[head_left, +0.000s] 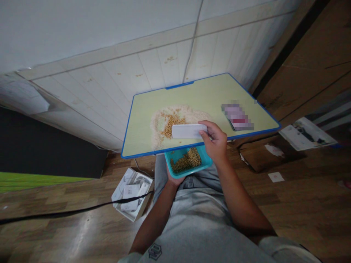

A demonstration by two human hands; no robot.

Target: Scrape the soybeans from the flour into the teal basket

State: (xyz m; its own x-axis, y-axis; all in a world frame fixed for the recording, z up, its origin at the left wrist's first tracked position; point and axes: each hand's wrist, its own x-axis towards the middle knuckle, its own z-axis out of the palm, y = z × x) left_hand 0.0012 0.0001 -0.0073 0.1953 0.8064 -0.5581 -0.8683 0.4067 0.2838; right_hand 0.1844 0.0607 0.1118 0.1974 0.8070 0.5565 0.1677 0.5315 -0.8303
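My right hand (215, 140) is closed around one end of a flat white rectangular slab (186, 131), held low over the table beside the beans. Round tan soybeans (171, 126) lie in a loose pile on the pale tabletop, ringed by scattered white rice grains (156, 128). Below the table's near edge, a teal plastic basket (178, 174) rests at my lap with more soybeans (188, 159) inside. My left hand (175, 180) grips this basket from underneath; most of its fingers are hidden.
The small table (208, 95) has a blue rim and stands against a white panelled wall. A partly blurred phone-like item (238, 117) lies on its right side. An open white box (134, 193) sits on the wooden floor, with a black strap (82, 212) crossing nearby.
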